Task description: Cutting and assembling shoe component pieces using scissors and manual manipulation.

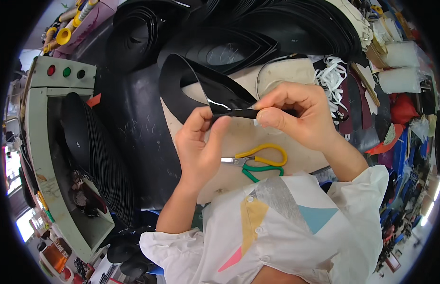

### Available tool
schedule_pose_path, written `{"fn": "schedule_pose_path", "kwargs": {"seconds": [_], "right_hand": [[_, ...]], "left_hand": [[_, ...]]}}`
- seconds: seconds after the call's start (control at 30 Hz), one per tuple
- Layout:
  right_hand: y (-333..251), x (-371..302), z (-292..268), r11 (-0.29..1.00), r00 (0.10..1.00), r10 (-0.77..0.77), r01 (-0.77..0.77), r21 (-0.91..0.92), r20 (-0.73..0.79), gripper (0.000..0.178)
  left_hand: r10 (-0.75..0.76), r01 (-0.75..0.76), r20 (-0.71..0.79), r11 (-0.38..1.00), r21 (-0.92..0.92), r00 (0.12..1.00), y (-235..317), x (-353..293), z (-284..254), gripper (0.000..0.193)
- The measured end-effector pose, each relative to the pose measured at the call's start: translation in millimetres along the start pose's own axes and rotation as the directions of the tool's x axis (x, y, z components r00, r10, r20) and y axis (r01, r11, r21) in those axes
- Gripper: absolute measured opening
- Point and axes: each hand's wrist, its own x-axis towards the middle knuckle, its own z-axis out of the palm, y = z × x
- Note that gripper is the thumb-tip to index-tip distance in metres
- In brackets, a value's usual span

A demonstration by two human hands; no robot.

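Observation:
My two hands hold a black, bendy curved strip (175,90) whose body loops up and away from me. Its near edge is stretched level between my fingers. At the left end, the thumb and fingers of my left hand (201,144) pinch this edge. My right hand (305,113) grips it at the right between thumb and bent forefinger. Part of the strip is hidden behind the fingers. Just below, a pair of scissors (245,162) with one yellow and one green handle lies on a pale board (213,182), blades pointing left.
Piles of black curved pieces (295,31) cover the far side. Another stack of them (94,142) leans inside a grey-green metal cabinet (38,118) with buttons on top. White ribbon (332,78) lies tangled at the right, beside dark red strips (357,104).

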Motion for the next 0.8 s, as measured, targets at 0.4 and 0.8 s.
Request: {"fn": "schedule_pose_path", "kwargs": {"seconds": [0.4, 0.8], "right_hand": [[-4, 4, 13, 0.989, 0.986, 0.139, -0.134, -0.058, 0.092, 0.012], [8, -3, 23, 0.936, 0.998, -0.024, 0.041, -0.350, 0.053, 0.016]], "left_hand": [[-0.151, 0.175, 0.122, 0.961, -0.213, 0.981, 9, -26, 1, 0.012], [0.096, -0.073, -0.145, 0.985, 0.155, 0.985, -4, -31, 2, 0.032]]}}
